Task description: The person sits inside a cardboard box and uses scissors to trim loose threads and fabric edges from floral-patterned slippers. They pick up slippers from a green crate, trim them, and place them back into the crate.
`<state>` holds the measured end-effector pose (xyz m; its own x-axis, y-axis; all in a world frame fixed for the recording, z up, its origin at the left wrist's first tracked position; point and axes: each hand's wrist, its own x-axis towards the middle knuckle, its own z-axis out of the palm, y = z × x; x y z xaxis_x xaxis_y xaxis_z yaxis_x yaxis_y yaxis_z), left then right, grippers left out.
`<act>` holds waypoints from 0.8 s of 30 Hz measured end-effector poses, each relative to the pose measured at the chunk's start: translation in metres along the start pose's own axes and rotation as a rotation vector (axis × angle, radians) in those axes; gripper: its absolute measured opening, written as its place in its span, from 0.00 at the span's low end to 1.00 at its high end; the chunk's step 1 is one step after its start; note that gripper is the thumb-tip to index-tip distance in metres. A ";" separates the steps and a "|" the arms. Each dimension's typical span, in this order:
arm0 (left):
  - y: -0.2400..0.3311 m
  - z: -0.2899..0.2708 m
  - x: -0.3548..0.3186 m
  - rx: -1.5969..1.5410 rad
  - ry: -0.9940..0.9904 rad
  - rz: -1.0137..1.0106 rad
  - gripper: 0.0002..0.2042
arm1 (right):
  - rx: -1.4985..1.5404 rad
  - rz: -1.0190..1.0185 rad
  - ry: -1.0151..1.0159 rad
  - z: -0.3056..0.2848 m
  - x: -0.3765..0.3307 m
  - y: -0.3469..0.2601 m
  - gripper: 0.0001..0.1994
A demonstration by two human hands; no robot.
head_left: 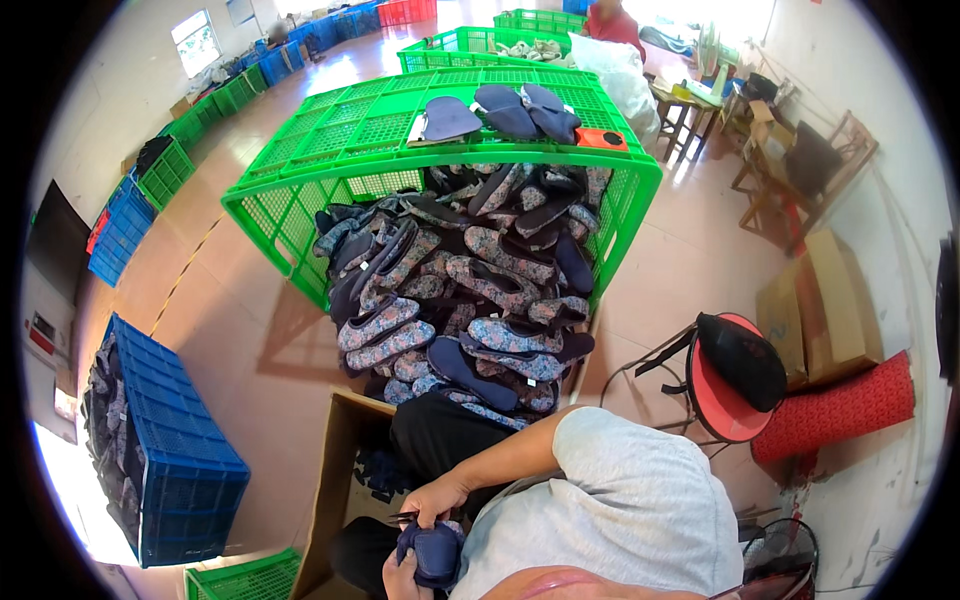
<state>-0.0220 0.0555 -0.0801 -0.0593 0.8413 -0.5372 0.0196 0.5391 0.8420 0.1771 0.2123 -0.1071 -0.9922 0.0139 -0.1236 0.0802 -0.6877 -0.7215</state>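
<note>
A dark blue fabric slipper is in front of my body, low in the head view. Closed around its lower end is my left hand, partly cut off by the picture's edge. My right hand is closed at the slipper's upper end, with a small dark pointed tool sticking out from its fingers; it looks like thread snips, but its kind is hard to make out. Beyond my knees, a big heap of flower-patterned slippers with dark soles spills from a green crate lying on its side.
Several dark blue slipper pieces and an orange box rest on the crate. An open cardboard box stands by my legs. At left is a blue crate; at right, a red stool holds a black bag. Another person is far back.
</note>
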 end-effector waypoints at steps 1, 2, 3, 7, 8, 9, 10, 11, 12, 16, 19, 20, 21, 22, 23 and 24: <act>-0.009 -0.006 0.004 0.022 -0.012 -0.011 0.17 | 0.024 -0.013 -0.040 0.001 -0.001 -0.002 0.16; -0.020 -0.008 0.007 0.032 -0.023 -0.015 0.17 | 0.040 -0.008 -0.083 0.001 -0.004 -0.003 0.15; -0.016 0.000 0.010 0.008 -0.031 -0.012 0.18 | 0.022 -0.021 -0.067 0.004 -0.006 -0.006 0.14; 0.007 0.036 0.005 -0.225 -0.033 0.005 0.19 | -0.057 -0.051 0.031 0.015 -0.007 -0.014 0.11; 0.013 0.043 0.004 -0.304 -0.033 0.010 0.19 | -0.078 -0.059 0.072 0.017 -0.007 -0.016 0.10; 0.019 0.051 0.002 -0.389 -0.036 0.019 0.20 | -0.140 -0.063 0.066 0.014 -0.007 -0.015 0.09; 0.024 0.057 -0.002 -0.478 -0.032 0.029 0.20 | -0.202 -0.065 0.054 0.009 -0.005 -0.014 0.08; 0.029 0.064 -0.007 -0.562 -0.026 0.043 0.20 | -0.264 -0.066 0.042 0.005 -0.003 -0.013 0.07; 0.033 0.072 -0.007 -0.642 -0.033 0.047 0.21 | -0.275 -0.084 0.072 0.004 -0.005 -0.014 0.07; 0.050 0.083 -0.016 -0.887 0.008 0.130 0.22 | -0.388 -0.271 0.191 0.013 0.003 -0.027 0.06; 0.058 0.060 -0.010 -0.808 -0.024 0.248 0.25 | -0.424 -0.360 0.372 0.012 0.015 -0.032 0.02; 0.070 0.059 -0.010 -0.882 -0.015 0.233 0.24 | -0.412 -0.446 0.418 0.010 0.022 -0.028 0.03; 0.079 0.058 -0.012 -0.879 0.015 0.246 0.23 | -0.527 -0.528 0.532 0.005 0.024 -0.020 0.05; 0.094 0.059 -0.018 -0.903 0.089 0.269 0.21 | -0.305 -0.387 0.595 0.018 0.021 -0.027 0.04; 0.099 0.056 -0.020 -0.918 0.080 0.312 0.21 | -0.059 -0.226 0.632 0.018 0.017 -0.025 0.03; 0.118 0.055 -0.022 -0.897 0.053 0.346 0.21 | 0.058 -0.233 0.622 0.008 0.015 -0.017 0.05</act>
<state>0.0365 0.1025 0.0285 -0.2393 0.9332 -0.2681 -0.7245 0.0123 0.6892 0.1599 0.2185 -0.0915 -0.7420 0.5707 -0.3516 -0.1518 -0.6540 -0.7411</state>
